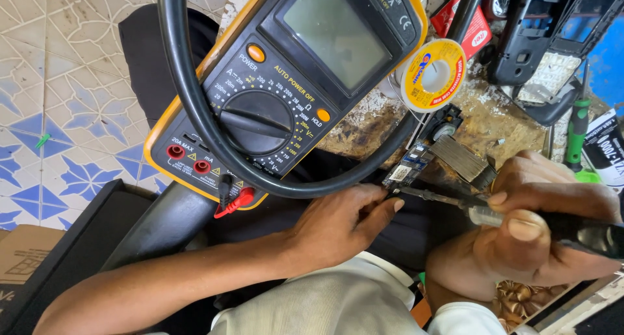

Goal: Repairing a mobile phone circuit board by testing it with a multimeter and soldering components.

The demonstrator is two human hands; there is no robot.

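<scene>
My left hand (344, 218) pinches a small circuit board (422, 154) at its near end, fingers closed on its edge. My right hand (539, 211) grips a soldering iron (520, 219) with a dark handle. Its metal tip (429, 195) reaches left to the board's near end, close to my left fingertips. The board carries a dark square part and a ribbed metal block (458, 158). It lies over the worn edge of a stained workbench (494, 124).
A yellow-cased multimeter (286, 81) sits at the bench's left, red and black plugs in its sockets, a thick black cable (188, 94) looping over it. A solder spool (432, 75) lies beside it. Phone frames (539, 29) and a green screwdriver (577, 130) are at the right. Tiled floor at left.
</scene>
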